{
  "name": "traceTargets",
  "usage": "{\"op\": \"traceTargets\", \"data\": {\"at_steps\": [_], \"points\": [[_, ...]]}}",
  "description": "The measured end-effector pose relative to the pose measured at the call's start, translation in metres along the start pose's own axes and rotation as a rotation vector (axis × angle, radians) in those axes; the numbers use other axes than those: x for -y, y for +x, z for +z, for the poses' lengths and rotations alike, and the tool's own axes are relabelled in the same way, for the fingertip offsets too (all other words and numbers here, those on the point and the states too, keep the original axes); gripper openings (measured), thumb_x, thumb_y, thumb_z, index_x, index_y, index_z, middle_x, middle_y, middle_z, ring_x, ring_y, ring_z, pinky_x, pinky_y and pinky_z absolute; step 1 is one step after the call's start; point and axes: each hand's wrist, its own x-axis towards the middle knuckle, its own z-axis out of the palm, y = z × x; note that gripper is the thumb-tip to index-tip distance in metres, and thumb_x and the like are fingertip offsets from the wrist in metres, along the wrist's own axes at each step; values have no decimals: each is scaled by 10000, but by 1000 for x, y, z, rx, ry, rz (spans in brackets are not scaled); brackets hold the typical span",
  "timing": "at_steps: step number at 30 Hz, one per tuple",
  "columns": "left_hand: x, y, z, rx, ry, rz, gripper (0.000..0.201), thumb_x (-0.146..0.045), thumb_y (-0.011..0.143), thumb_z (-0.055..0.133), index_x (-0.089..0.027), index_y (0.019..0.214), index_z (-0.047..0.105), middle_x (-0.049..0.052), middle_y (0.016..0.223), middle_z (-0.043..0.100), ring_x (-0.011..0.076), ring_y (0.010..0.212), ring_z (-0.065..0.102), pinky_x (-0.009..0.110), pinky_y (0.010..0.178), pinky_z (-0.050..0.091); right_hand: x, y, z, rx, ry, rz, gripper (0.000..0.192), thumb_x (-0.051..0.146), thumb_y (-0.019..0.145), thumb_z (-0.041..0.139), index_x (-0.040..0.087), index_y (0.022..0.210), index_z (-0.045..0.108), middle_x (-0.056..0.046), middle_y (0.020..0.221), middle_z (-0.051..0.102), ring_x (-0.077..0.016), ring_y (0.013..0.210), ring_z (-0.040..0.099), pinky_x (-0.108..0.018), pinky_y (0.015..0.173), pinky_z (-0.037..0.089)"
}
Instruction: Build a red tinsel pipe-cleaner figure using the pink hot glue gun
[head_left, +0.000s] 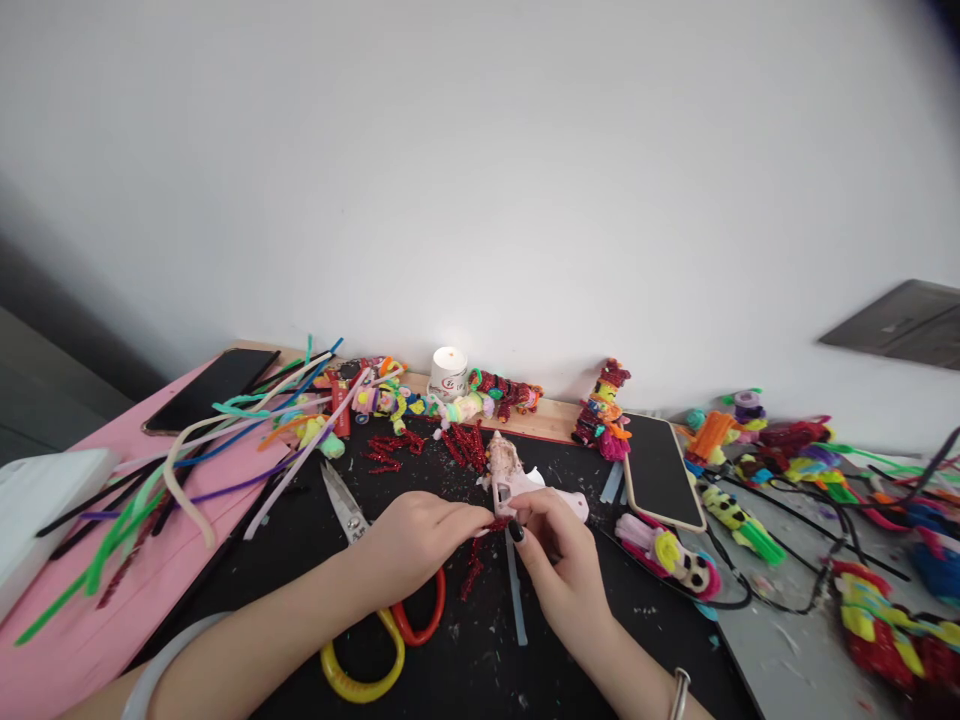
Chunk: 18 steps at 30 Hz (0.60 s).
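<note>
My left hand (pixel 420 540) and my right hand (pixel 559 560) meet over the black mat (pixel 480 650), both pinching a small red glittery pipe-cleaner piece (pixel 496 524) between their fingertips. A pink glue gun (pixel 517 482) lies just behind the fingers, its nozzle pointing away from me. More red glittery pieces (pixel 465 445) lie beyond it, and one (pixel 472 575) lies under my hands. Scissors (pixel 375 590) with yellow and orange handles lie below my left wrist. A clear glue stick (pixel 516 595) lies between my hands.
Loose coloured pipe cleaners (pixel 225 440) spread over the pink surface at left, beside a dark phone (pixel 214 388). A lit white candle (pixel 448 372) stands at the back. Pipe-cleaner figures (pixel 604 410) and a tablet (pixel 660 470) lie to the right, with more figures and cables (pixel 825 500).
</note>
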Motion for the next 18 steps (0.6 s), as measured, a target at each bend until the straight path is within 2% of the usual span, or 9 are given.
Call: {"op": "traceTargets", "data": {"at_steps": [3, 6, 18], "points": [[1, -1, 1, 26, -9, 33, 249, -225, 974, 330, -154, 1058, 553, 58, 849, 700, 162, 692, 660, 248, 584, 458, -1, 1, 0, 15, -15, -23, 124, 174, 863, 478, 195, 885, 598, -33, 782, 593, -159, 651, 521, -265, 562, 391], [1, -2, 2, 27, -10, 3, 243, -233, 974, 334, -156, 1045, 553, 56, 843, 702, 162, 694, 663, 251, 588, 452, -1, 2, 1, -10, -31, -26, 121, 161, 860, 479, 192, 849, 595, -35, 775, 614, -170, 673, 551, -270, 577, 409], [-5, 2, -3, 24, -27, -57, 193, -291, 953, 402, -186, 991, 558, 8, 786, 693, 148, 652, 651, 247, 588, 432, -1, 2, 2, -37, -73, -4, 123, 163, 856, 504, 190, 780, 596, -15, 715, 616, -156, 639, 552, -253, 575, 407]]}}
